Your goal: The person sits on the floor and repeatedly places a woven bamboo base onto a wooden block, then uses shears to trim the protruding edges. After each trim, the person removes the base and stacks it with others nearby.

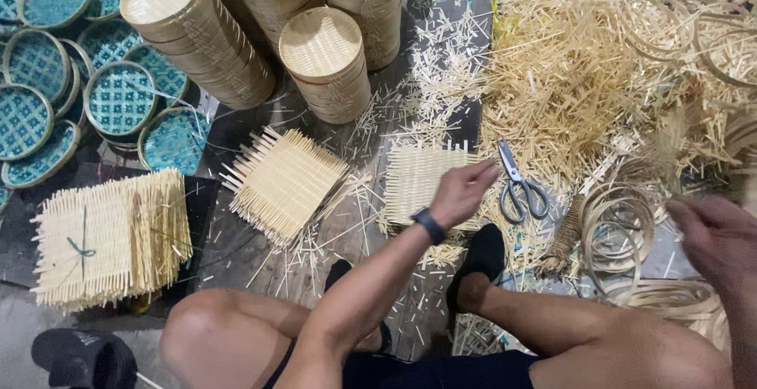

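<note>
My left hand (461,192), a dark watch on its wrist, lies palm down on a square woven bamboo mat (414,174) on the floor in front of me, fingers pointing toward a pair of scissors (516,188) just to its right. My right hand (714,239) is blurred at the right edge, fingers curled, above a pile of thin bamboo rings (623,227). Whether it holds a strip or a ring is unclear. My bare knees and black shoes frame the mat.
A second woven mat (284,180) lies left of centre, with a tied bundle of mats (110,239) further left. Stacks of round woven lids (323,62) and teal woven baskets (118,97) stand behind. A heap of bamboo strips (576,66) fills the upper right.
</note>
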